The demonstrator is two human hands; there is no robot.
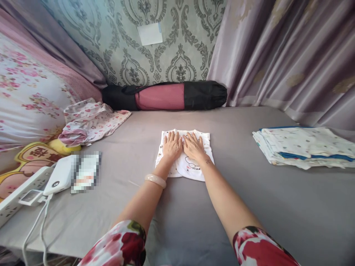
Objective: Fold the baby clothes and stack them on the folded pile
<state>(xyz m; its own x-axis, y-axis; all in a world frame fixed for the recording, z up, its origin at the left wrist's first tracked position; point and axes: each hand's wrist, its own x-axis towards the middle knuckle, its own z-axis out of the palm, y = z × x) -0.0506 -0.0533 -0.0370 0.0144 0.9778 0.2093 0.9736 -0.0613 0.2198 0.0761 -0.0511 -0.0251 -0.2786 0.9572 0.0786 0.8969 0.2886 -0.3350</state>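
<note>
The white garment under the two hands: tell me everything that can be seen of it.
The white garment looks like thin, soft fabric, with small dark prints scattered across its left part and upper edge. Toward the lower right is an outlined drawing with red and dark lettering below. Its lower edge is curved on the right. It lies flat, apparently folded, on the grey sheet. The left hand and right hand rest on it, fingers spread, hiding its middle.
</note>
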